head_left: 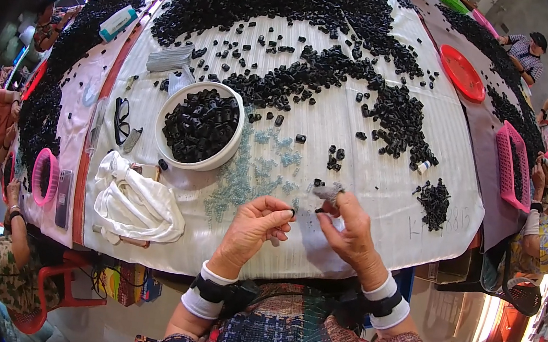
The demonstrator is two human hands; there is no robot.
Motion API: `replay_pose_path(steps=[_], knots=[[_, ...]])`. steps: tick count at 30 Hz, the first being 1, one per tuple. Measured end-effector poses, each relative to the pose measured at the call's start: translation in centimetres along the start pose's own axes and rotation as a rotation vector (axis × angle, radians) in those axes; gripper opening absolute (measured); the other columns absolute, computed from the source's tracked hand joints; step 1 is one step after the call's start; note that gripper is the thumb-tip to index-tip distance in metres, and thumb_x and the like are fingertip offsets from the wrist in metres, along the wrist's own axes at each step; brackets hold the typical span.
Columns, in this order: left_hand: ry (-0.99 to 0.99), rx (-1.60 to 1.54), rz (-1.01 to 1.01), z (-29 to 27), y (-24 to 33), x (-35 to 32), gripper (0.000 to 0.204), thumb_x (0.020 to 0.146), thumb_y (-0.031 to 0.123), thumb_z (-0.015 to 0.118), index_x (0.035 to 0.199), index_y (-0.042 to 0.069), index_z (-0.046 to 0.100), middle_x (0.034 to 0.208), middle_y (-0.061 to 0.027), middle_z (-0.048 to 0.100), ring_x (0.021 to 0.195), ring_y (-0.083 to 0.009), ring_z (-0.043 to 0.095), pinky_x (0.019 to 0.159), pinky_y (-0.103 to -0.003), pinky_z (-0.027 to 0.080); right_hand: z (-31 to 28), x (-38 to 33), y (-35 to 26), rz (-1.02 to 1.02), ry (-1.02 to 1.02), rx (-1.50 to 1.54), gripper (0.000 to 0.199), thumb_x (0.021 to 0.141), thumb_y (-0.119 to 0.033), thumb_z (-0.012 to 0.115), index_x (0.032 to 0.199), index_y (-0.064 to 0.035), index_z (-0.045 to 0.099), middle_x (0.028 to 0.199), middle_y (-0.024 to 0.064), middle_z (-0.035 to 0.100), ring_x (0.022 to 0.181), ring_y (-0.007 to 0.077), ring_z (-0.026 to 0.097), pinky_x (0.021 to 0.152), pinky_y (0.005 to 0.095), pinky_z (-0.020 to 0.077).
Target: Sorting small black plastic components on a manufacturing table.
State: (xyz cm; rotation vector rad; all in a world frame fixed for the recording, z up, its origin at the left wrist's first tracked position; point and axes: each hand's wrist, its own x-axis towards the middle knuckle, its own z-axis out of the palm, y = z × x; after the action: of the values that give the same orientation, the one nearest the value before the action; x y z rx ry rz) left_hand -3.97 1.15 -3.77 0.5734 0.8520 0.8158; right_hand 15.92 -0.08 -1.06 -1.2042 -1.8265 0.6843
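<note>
- L hand (260, 221): fingers pinched narrow on a small black piece (293, 213), held just above the desk (369, 183) near edge.
- R hand (348, 230): pinched on another small dark bit; a grey frayed tuft (329, 191) sits at its fingertips. Can't tell if it's a finger cover or a loose part.
- Risk: pieces are tiny and held by the tips only, so a slip prob. drops one off the near desk edge into the lap, or into the clear bluish bits (253, 172) just far-left of the hands, mixing the sorts.
- Risk: L elbow swing could catch the white bowl (201, 127) of black parts or the white cloth (135, 201).
- Room: bare strip of desk cover betw. the hands and the black pile (314, 72) far off; right side open up to a small heap (434, 202).
</note>
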Motion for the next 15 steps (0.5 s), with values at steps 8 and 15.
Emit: replay_pose_path(steps=[8,15], knots=[[0.017,-0.08,-0.011,-0.4,0.2,-0.2,0.015,0.085,0.004,0.06,0.1,0.002,0.06,0.088,-0.0137,0.066,0.068,-0.014,0.064,0.058,-0.025,0.056,-0.1,0.2,2.7,-0.052,0.154,-0.578,0.033,0.068,0.002,0.062,0.1,-0.0004,0.055,0.081,0.0133,0.055,0.081,0.0317,0.053,0.072,0.0385,0.0448],[-0.051,-0.185,0.05,-1.5,-0.9,0.2,0.015,0.085,0.006,0.062,0.099,0.002,0.061,0.085,-0.009,0.066,0.064,-0.0123,0.061,0.056,-0.023,0.051,1.5,2.8,2.3,-0.259,0.003,-0.494,0.031,0.067,0.001,0.058,0.098,-0.0025,0.059,0.089,0.0092,0.06,0.084,0.0275,0.054,0.075,0.0356,0.046]])
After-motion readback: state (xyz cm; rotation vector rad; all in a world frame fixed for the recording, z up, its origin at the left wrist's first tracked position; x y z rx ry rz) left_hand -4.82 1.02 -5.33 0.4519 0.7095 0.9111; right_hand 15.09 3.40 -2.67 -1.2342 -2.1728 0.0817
